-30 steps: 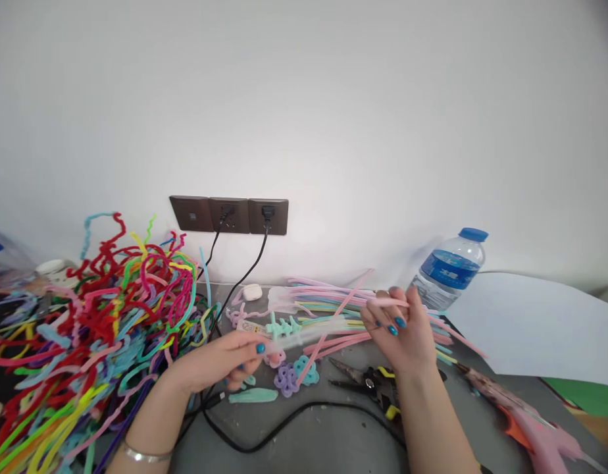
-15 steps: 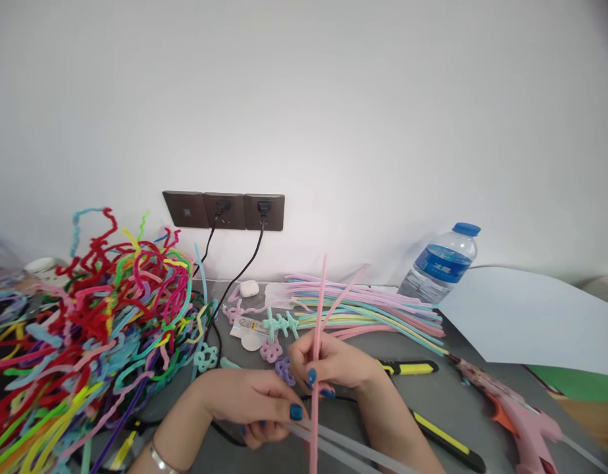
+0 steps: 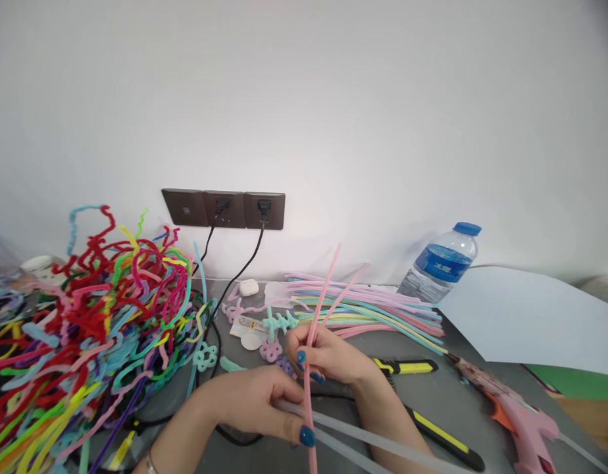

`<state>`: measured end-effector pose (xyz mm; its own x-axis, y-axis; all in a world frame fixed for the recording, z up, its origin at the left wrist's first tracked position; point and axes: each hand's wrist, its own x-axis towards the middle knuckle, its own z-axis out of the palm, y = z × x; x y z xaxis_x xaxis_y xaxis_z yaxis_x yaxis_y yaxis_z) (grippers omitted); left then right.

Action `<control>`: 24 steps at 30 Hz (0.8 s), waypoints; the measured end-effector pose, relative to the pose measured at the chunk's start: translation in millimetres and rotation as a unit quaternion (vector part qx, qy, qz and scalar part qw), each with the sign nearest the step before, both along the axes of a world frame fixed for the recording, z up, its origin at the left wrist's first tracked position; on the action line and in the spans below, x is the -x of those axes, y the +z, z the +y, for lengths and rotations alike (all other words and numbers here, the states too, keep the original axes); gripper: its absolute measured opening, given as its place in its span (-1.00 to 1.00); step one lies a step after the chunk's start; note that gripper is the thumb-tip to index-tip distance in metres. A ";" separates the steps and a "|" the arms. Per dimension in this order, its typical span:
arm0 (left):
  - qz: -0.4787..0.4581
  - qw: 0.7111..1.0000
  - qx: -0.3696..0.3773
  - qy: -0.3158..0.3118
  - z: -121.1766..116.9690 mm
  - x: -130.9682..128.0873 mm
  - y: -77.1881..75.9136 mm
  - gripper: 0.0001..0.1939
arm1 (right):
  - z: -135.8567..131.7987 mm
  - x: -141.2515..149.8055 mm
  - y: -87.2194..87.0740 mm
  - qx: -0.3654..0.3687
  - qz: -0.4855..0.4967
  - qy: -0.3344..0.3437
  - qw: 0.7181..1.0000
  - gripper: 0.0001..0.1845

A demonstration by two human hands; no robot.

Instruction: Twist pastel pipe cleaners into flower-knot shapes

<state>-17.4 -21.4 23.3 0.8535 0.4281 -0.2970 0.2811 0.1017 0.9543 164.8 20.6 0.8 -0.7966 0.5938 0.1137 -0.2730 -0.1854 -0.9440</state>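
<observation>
My right hand pinches a pink pipe cleaner between thumb and fingers, and the stem stands nearly upright, leaning right at its top. My left hand is closed on two whitish translucent glue sticks, which run out to the lower right. Its thumb lies against the lower part of the pink stem; whether it grips that too, I cannot tell. Just beyond the hands lie small pipe-cleaner flowers, one pink-purple, one mint, and a purple one partly hidden by my right hand.
A tangled heap of coloured pipe cleaners fills the left side. Straight pastel pipe cleaners lie by the wall. At right are a water bottle, white paper, a pink glue gun and yellow-black cutter-like tools. Black cords reach the sockets.
The pink pipe cleaner's top has tilted to the right. My left hand has shifted right and its thumb has come down against the stem. My right hand has moved slightly left.
</observation>
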 end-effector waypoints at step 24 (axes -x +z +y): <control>-0.085 0.967 0.012 0.240 18.3 15.7 -1.6 -0.47 | -20.4 -31.6 36.6 0.021 -0.136 0.251 0.958 -0.40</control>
<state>-33.1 -3.1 21.7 0.5949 0.7825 -0.1841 0.0345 0.2039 0.9784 196.4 0.2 37.3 -0.9797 0.1269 -0.1551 0.1165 -0.2687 -0.9561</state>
